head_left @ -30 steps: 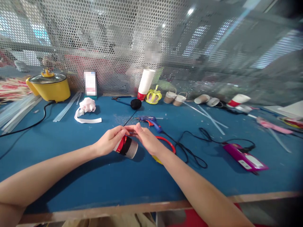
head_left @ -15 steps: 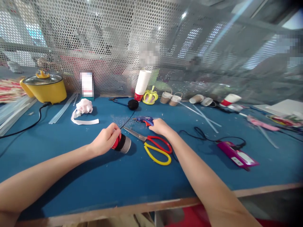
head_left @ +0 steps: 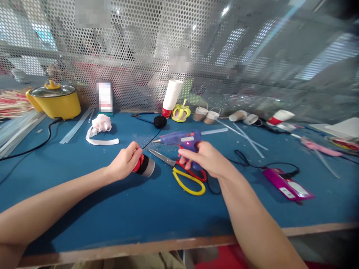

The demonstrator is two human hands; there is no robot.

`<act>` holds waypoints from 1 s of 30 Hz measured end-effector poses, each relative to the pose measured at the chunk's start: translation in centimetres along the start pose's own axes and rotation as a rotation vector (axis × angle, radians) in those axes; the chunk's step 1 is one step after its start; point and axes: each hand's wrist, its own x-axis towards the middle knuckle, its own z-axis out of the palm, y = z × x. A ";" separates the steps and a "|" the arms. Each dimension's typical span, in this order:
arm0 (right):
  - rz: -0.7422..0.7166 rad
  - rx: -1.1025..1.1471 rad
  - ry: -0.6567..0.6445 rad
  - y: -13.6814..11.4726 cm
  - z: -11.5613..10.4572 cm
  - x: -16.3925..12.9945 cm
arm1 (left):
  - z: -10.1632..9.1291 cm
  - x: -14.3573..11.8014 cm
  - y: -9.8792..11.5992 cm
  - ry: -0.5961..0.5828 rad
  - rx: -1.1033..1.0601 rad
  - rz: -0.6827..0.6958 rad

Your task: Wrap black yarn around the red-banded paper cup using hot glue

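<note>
Left hand (head_left: 125, 161) holds cup (head_left: 144, 166), right hand (head_left: 206, 158) glue gun (head_left: 175, 138)

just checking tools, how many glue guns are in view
1: the blue glue gun, in the right hand, above the scissors. No other shows, though a hidden one can't be ruled out.

The left forearm (head_left: 61, 200) reaches inward to the left hand (head_left: 123, 161), thumb against curled fingers; the right forearm (head_left: 249, 209) slants up to the right hand (head_left: 206, 157), bent inward, gripping.
</note>
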 end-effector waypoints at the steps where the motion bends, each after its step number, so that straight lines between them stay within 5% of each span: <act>1: -0.009 -0.014 -0.027 -0.3 0.5 -0.5 | 0.0 0.0 0.0 0.002 0.003 0.004; 10: -0.116 -0.226 -0.048 -0.8 3.3 -2.5 | -0.2 -0.1 0.3 0.007 -0.017 -0.001; 17: -0.315 -0.478 0.046 -0.9 3.7 -2.8 | -0.2 0.1 0.4 0.027 -0.014 -0.038; 30: -0.359 -0.591 0.022 -0.4 3.7 -3.1 | -0.2 0.1 0.5 0.013 -0.005 -0.029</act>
